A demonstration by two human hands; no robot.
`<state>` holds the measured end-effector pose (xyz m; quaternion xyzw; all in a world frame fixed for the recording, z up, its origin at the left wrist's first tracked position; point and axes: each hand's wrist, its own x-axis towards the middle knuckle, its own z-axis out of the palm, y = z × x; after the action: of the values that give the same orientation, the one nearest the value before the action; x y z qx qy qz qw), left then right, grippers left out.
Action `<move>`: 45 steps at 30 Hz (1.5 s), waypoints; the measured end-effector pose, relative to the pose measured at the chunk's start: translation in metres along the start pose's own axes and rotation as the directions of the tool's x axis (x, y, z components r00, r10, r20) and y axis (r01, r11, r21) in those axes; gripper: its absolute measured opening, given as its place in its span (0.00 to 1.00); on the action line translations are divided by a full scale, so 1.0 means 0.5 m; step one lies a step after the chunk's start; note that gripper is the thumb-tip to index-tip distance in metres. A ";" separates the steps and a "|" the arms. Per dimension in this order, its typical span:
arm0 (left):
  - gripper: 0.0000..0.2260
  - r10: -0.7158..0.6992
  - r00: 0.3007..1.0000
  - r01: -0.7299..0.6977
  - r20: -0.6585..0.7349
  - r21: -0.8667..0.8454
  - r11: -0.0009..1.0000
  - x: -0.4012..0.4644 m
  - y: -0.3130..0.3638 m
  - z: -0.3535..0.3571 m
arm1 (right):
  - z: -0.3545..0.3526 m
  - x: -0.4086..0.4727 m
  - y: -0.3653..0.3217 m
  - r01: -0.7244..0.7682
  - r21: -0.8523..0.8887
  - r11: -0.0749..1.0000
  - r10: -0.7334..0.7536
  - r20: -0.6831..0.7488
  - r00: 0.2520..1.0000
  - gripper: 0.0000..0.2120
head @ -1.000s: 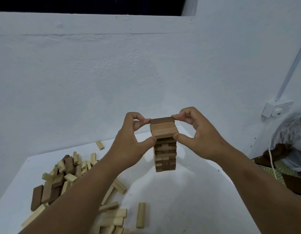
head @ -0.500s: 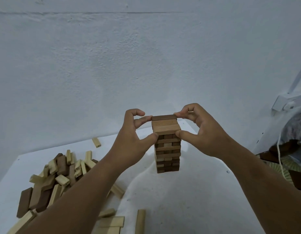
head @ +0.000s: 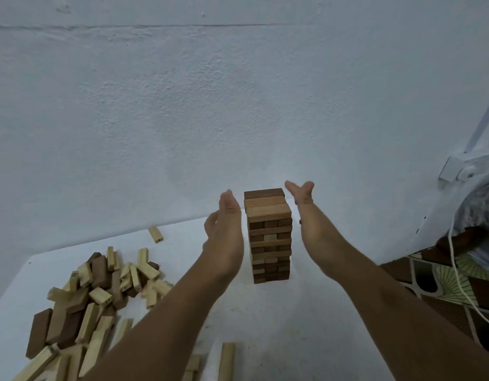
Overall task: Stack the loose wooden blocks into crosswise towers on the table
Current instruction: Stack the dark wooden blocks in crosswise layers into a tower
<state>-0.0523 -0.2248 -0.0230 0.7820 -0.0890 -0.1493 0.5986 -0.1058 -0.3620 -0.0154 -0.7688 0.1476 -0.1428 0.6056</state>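
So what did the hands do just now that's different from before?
Both hands let go of the tower's top blocks. The left hand and right hand opened flat and drew apart, and now stand either side of it without touching. The tower stayed upright on the table, and the pile of loose blocks looks the same.

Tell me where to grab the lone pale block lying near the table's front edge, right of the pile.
Pinch the lone pale block across its two long side faces near mid-length, coming straight down. It lies flat, pointing away from the person, with bare table either side, so fingers have room. The right hand seems the nearer.
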 end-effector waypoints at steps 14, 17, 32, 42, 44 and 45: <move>0.40 -0.100 0.995 0.100 -0.018 -0.027 0.995 -0.001 0.011 0.040 | 0.030 0.033 0.028 -0.151 -0.028 0.988 0.149 -0.046 0.988 0.60; 0.36 -0.091 0.996 0.091 -0.009 -0.014 0.996 -0.006 0.016 0.039 | 0.031 0.032 0.029 -0.150 -0.047 0.988 0.148 -0.051 0.988 0.61; 0.02 0.345 0.911 -0.327 -0.226 0.116 0.938 -0.086 0.022 -0.121 | 0.057 -0.057 -0.070 0.339 -0.293 0.894 -0.419 -0.280 0.864 0.09; 0.04 0.296 0.899 -0.239 -0.322 0.205 0.949 -0.222 -0.075 -0.317 | 0.247 -0.173 -0.059 0.433 -0.290 0.853 -0.461 -0.033 0.887 0.06; 0.04 0.279 0.899 -0.210 -0.337 0.229 0.951 -0.238 -0.105 -0.355 | 0.285 -0.191 -0.044 0.424 -0.299 0.855 -0.438 0.024 0.899 0.06; 0.05 0.268 0.901 -0.199 -0.342 0.224 0.954 -0.247 -0.120 -0.375 | 0.307 -0.198 -0.038 0.416 -0.304 0.857 -0.422 0.050 0.905 0.06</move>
<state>-0.1068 0.0009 -0.0201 0.8312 -0.0821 0.0821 0.5436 -0.1343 -0.1819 -0.0356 -0.8657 0.0027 -0.2534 0.4316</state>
